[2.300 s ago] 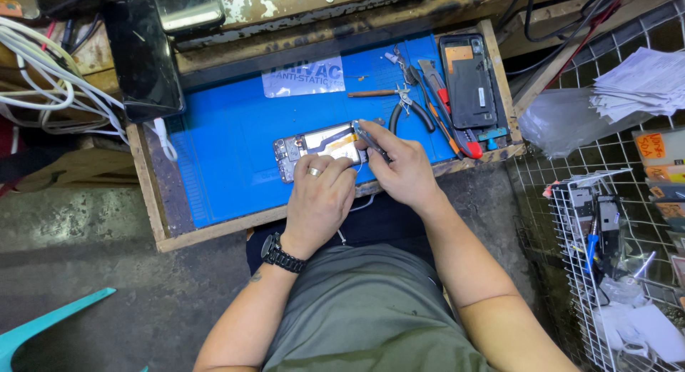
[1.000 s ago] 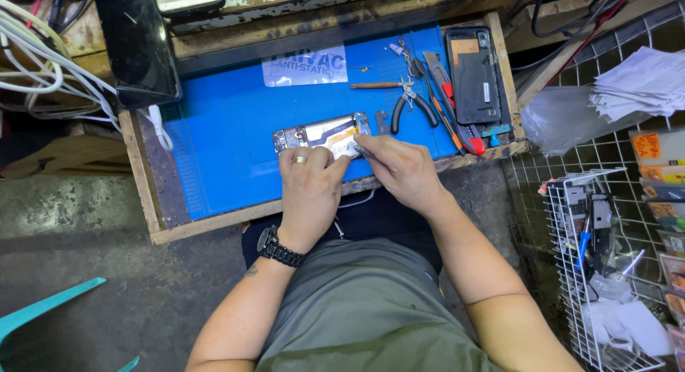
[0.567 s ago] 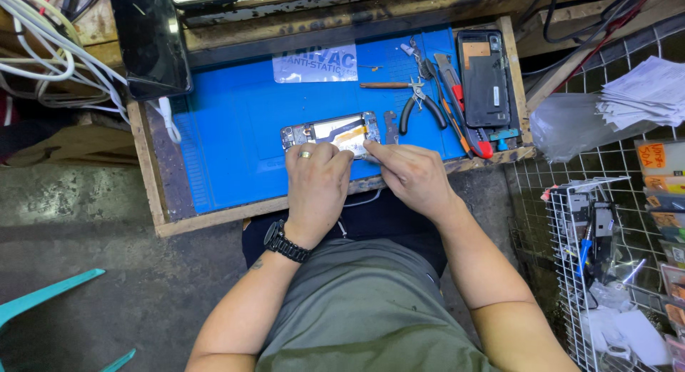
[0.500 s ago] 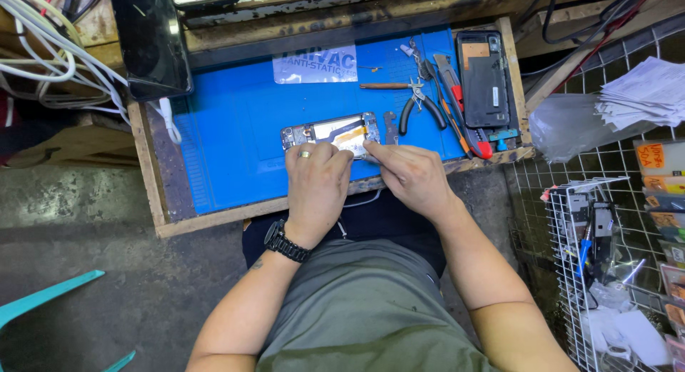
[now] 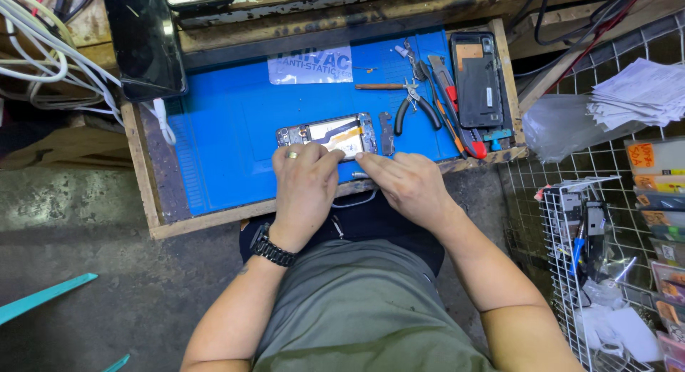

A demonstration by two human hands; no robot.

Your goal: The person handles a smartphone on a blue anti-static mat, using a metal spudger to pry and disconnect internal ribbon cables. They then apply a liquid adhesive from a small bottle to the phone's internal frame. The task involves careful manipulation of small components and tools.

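Note:
An opened phone (image 5: pixel 328 134) with its back off lies on a blue work mat (image 5: pixel 228 129), inner parts and an orange flex showing. My left hand (image 5: pixel 303 186), with a ring and a black wristwatch, rests its fingers on the phone's near edge. My right hand (image 5: pixel 407 186) lies just right of it, fingertips at the phone's lower right corner, beside a small metal piece (image 5: pixel 359 175). I cannot tell whether it pinches a tool.
Pliers (image 5: pixel 414 104), screwdrivers (image 5: pixel 453 108) and a phone back cover (image 5: pixel 477 79) lie at the mat's right end. A small dark part (image 5: pixel 386 123) sits beside the phone. A dark tablet (image 5: pixel 143 43) leans at the back left near white cables (image 5: pixel 50 58). A wire basket (image 5: pixel 606 272) stands at right.
My hands have slid slightly toward me along the phone's near edge, uncovering more of the phone. The view has shifted a little.

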